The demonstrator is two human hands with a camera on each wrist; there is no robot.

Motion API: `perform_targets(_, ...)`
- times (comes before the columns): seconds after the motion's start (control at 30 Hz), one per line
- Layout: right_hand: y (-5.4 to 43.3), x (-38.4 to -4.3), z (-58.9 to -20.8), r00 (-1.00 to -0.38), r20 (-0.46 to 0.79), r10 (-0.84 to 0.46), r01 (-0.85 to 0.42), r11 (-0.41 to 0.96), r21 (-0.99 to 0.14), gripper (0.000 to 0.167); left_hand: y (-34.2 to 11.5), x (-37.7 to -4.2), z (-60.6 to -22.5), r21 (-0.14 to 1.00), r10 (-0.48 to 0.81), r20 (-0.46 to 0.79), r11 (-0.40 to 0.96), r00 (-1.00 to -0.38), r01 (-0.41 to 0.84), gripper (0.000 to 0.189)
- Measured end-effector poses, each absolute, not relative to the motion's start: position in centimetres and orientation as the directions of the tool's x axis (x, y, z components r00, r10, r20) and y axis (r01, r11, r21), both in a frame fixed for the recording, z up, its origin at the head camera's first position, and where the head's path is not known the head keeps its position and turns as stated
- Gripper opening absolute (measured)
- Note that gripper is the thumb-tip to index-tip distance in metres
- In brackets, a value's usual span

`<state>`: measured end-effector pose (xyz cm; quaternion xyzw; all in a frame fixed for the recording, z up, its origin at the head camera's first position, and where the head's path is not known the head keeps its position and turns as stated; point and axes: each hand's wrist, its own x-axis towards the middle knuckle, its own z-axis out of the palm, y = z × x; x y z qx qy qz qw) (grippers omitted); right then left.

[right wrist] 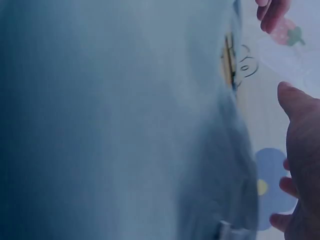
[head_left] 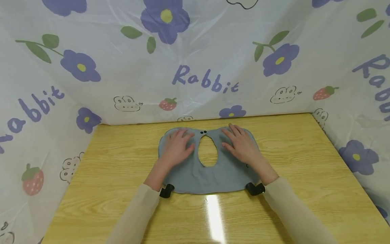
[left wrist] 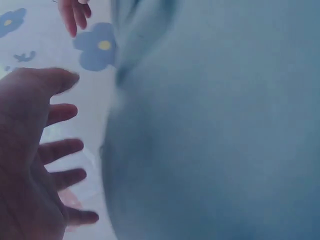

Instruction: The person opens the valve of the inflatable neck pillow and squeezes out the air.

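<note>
A grey-blue bib lies spread on the wooden table, its oval neck opening showing the wood beneath. Two dark snap buttons sit at the top of that opening, where the neck ends meet. Over the bib's upper left part is my left hand, fingers spread. My right hand is over the upper right part, its fingers also apart and extended. Neither hand grips the cloth; whether the fingertips touch it I cannot tell. Both wrist views show the bib's cloth close up and blurred.
Wooden table surface extends on both sides of the bib. A white sheet printed with flowers, strawberries and "Rabbit" hangs behind and along both sides. Black wrist cameras sit just above the bib's lower corners. Light reflects off the table in front.
</note>
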<state>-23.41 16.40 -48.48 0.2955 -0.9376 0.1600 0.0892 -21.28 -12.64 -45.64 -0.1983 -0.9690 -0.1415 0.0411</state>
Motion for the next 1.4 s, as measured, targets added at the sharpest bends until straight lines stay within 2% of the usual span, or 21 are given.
perform_targets(0.13,16.2,-23.7,-49.5,-0.841,0.177,-0.511,-0.539,0.820,-0.194,0.066,-13.0,-21.3,-46.4,0.184,0.314,0.043,0.931,-0.949,0.316,0.062)
perform_targets(0.27,16.0,-23.7,-50.4,-0.858,0.118,-0.500,-0.514,0.844,-0.154,0.068,-13.2,-21.3,-47.3,0.140,0.296,-0.007,0.946,-0.955,0.292,0.069)
perform_targets(0.67,15.8,-23.5,-50.9,-0.890,0.012,-0.456,-0.454,0.880,-0.140,0.071,-13.1,-21.6,-47.9,0.138,0.292,-0.067,0.950,-0.954,0.281,0.071)
perform_targets(1.4,15.6,-23.4,-51.2,-0.896,0.003,-0.444,-0.439,0.885,-0.158,0.069,-13.1,-21.6,-47.9,0.147,0.299,-0.063,0.946,-0.952,0.288,0.069)
